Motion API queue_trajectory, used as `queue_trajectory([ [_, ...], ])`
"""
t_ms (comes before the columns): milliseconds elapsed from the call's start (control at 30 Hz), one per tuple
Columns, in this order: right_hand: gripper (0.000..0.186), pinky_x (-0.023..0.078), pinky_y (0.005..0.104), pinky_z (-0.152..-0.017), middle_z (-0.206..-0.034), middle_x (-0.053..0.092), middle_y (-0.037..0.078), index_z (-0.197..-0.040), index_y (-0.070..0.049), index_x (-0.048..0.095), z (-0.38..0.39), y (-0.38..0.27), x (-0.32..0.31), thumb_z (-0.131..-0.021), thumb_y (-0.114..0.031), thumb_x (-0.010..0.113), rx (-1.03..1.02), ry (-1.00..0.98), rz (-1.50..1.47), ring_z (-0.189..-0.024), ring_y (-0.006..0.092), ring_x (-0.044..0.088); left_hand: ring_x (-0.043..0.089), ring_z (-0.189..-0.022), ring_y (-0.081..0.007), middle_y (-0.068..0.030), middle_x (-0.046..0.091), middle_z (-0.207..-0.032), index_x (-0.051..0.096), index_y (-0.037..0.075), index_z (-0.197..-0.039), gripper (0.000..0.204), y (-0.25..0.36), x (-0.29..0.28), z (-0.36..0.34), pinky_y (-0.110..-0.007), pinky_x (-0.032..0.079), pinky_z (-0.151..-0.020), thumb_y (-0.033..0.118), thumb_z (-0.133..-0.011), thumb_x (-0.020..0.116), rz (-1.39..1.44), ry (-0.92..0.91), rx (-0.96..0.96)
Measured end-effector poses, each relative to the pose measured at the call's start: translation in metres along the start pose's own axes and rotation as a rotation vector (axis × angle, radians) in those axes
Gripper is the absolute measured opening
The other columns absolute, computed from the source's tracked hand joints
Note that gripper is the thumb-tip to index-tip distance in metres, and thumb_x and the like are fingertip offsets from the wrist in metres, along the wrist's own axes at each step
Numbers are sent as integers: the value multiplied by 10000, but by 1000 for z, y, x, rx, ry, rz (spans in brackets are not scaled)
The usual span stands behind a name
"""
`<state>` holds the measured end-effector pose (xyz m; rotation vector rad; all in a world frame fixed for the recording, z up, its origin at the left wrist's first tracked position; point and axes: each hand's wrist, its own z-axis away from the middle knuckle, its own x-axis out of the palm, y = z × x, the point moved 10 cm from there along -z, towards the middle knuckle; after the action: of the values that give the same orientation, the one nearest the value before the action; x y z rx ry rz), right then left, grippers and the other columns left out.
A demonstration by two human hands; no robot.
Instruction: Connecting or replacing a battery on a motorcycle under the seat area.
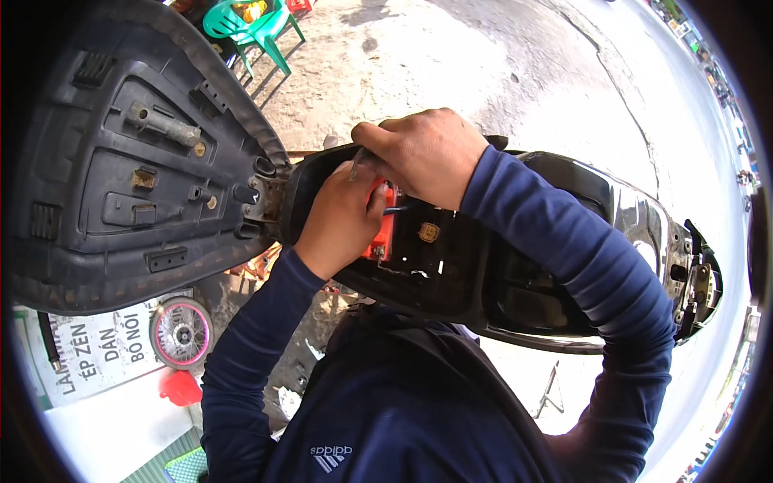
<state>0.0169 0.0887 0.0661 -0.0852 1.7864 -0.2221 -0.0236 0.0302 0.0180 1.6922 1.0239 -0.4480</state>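
Observation:
Both my hands meet over a red, battery-like block [381, 233] at the left end of the scooter's black under-seat compartment [459, 274]. My left hand [342, 213] is closed, its fingers bent over the block's top and partly covered by the other hand. Reaching in from the right, my right hand [427, 153] is closed too, thumb and fingers drawn together above the left fingertips. Whatever either hand grips is hidden. A short dark cable [396, 210] runs from the block below my right hand. The open seat [121, 177] is tipped over to the left, underside showing.
The scooter's rear [696, 278] extends to the right. A green plastic chair [258, 28] stands beyond the seat on the concrete ground. At lower left are a wheel with a pink rim [181, 332], a lettered signboard [101, 346] and a red object [179, 388].

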Motion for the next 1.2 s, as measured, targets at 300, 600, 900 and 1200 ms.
queue_trajectory([
  [300,126,535,442,-728,-824,674,139,-914,-54,694,14,19,15,-817,-126,657,-26,-214,-64,-821,352,665,596,-944,-339,-129,624,-954,651,46,-989,191,19,56,-7,-445,508,-784,129,-818,667,-450,-251,253],
  [600,278,547,381,-734,-875,728,156,-1009,-24,736,22,49,33,-785,-33,571,376,-581,-449,-778,288,701,621,-923,-239,-87,637,-944,672,60,-947,174,21,92,-5,-384,510,-634,156,-824,594,-679,-370,230],
  [900,213,563,363,-758,-853,730,145,-920,-46,754,32,65,55,-764,-53,608,444,-457,-294,-830,285,710,616,-1010,-351,-162,646,-1104,660,0,-1003,234,42,48,12,-428,503,-894,74,-781,673,-161,-592,469],
  [1200,385,570,332,-754,-895,747,141,-1087,-36,727,22,36,52,-753,88,579,174,-359,-551,-847,248,728,622,-1045,-434,-290,653,-1095,613,-84,-1174,296,-26,-4,-7,-451,495,-925,24,-903,560,-57,-342,-14],
])
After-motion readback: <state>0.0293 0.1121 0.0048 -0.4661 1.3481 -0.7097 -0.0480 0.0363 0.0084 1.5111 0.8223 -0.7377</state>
